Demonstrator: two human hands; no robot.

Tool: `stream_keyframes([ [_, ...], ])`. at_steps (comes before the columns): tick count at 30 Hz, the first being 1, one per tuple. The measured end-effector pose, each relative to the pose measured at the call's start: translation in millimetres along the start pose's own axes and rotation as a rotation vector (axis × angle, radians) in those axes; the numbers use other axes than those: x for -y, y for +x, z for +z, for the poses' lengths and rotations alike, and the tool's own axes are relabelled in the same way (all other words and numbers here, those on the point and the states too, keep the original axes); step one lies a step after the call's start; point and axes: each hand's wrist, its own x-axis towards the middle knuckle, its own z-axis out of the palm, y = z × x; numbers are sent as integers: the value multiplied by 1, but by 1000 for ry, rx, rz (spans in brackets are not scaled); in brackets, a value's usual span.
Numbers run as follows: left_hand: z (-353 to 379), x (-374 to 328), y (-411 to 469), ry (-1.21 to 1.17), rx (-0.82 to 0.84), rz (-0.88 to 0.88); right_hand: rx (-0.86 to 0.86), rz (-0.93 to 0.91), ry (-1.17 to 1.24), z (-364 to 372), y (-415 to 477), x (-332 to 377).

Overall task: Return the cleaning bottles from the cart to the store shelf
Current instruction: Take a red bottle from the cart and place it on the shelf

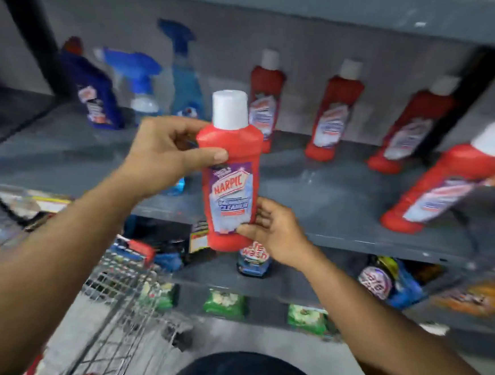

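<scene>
Dark trousers (243, 373) fill the nearest edge, with both forearms reaching up from either side of them. At near left stands the wire cart (124, 305); whether more bottles remain in it cannot be told from this angle.

Going left to right across the shelf (328, 193): a blue bottle (95, 92), two blue sprayers (142, 81) close together, then four red bottles (266, 100) spaced apart toward the right, the nearest one leaning at far right.

Up in front of the shelf, the left hand (166, 151) grasps the held bottle (229, 171) at its shoulder, thumb across the front and fingers behind. Lower, the right hand (269, 227) cups the base, fingertips against the label edge. So both hands are closed on it, and it hangs upright in the air, clear of the board, its white cap on.

To place it well, I judge the open gap on the shelf between the sprayers and the first red bottle to be the natural spot. Carry it forward level, set the base flat, label facing out, and let go with the lower hand first so fingers are not trapped beneath. Care is needed not to nudge the neighbours.

Grey and bare between items, the shelf board looks smooth. Below it, lower shelves hold packets and jars, blurred. A pale floor shows beneath the cart.
</scene>
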Motion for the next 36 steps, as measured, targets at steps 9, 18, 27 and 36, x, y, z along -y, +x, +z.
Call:
stream_keyframes([
  [9, 170, 13, 93, -9, 172, 0, -291, -54, -94, -168, -20, -26],
  [18, 190, 20, 116, -30, 225, -82, -266, -48, -40, -197, -11, -48],
  [27, 189, 21, 112, -61, 248, -80, -312, -74, -16, -190, -12, -57],
  [36, 173, 24, 79, -28, 141, -65, -575, -135, -207, -177, -39, -53],
])
